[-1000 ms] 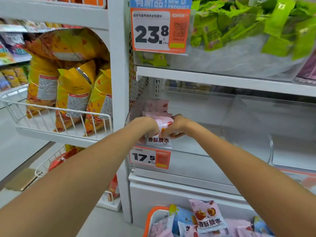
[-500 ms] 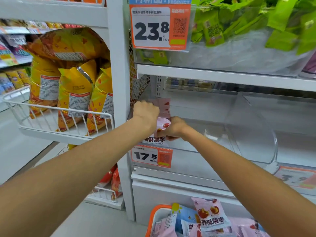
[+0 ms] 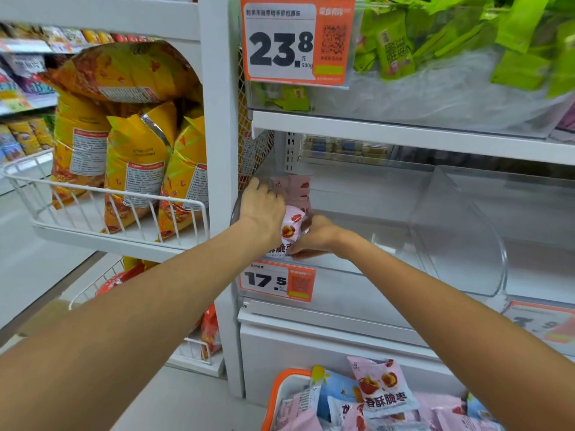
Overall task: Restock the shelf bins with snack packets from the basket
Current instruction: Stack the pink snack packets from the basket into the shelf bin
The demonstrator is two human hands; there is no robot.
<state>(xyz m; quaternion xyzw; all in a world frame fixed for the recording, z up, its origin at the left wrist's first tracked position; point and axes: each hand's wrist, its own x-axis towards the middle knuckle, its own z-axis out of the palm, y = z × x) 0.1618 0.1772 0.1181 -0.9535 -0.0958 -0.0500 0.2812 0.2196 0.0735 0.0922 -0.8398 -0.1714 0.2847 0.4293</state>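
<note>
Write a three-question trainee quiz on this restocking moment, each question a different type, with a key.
1. True or false: the left hand is reaching into the basket.
2. The price tag under the bin being filled reads: A) 23.8 B) 17.5 C) 9.9
3. What colour is the snack packet between both hands?

Key: 1 false, it is up at the clear bin; 2 B; 3 pink, with the right hand gripping it.

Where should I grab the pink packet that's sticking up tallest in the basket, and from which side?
Pinch the top edge of the pink packet, coming from above. It stands nearly upright in the orange basket, its flat top seam clear of the other packets around it, while its lower half seems wedged among them, so the sides and bottom look harder to reach.
</note>
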